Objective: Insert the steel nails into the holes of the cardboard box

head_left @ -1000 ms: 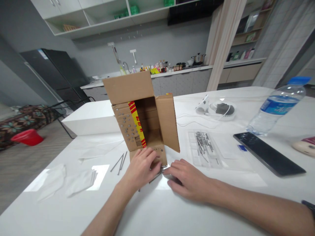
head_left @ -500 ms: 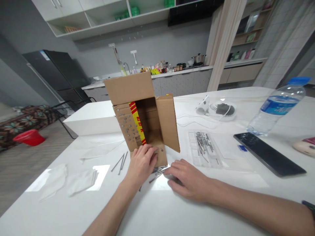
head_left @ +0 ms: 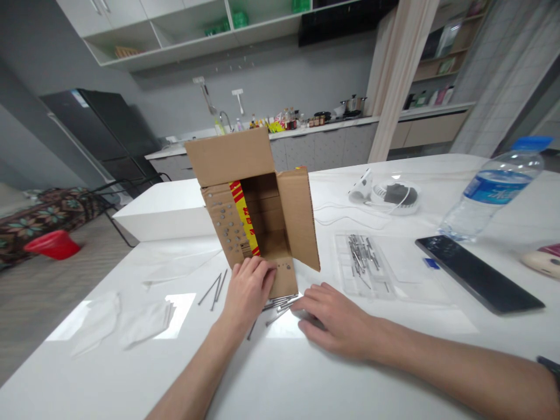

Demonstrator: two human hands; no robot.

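Note:
An open cardboard box (head_left: 231, 227) stands on the white table, with many grey nail heads dotting its left flap. My left hand (head_left: 248, 286) rests on the lower flap (head_left: 285, 283), fingers pressed together; whatever they pinch is hidden. A few small dark spots show in that flap beside the fingertips. Loose nails (head_left: 277, 304) lie between my two hands, partly under the flap edge. Curled on the table just right of them, my right hand (head_left: 335, 321) is closed over a greyish shape under the palm that I cannot make out.
Several more nails (head_left: 214, 290) lie left of the box. A clear plastic case of nails (head_left: 363, 265) sits to the right, near a black phone (head_left: 479, 274) and a water bottle (head_left: 494, 186). White tissues (head_left: 144, 324) lie at left; a small white fan (head_left: 396, 195) lies behind.
My left hand has shifted slightly left and back on the lower flap, uncovering more of the flap and the nails below. My right hand stays in place.

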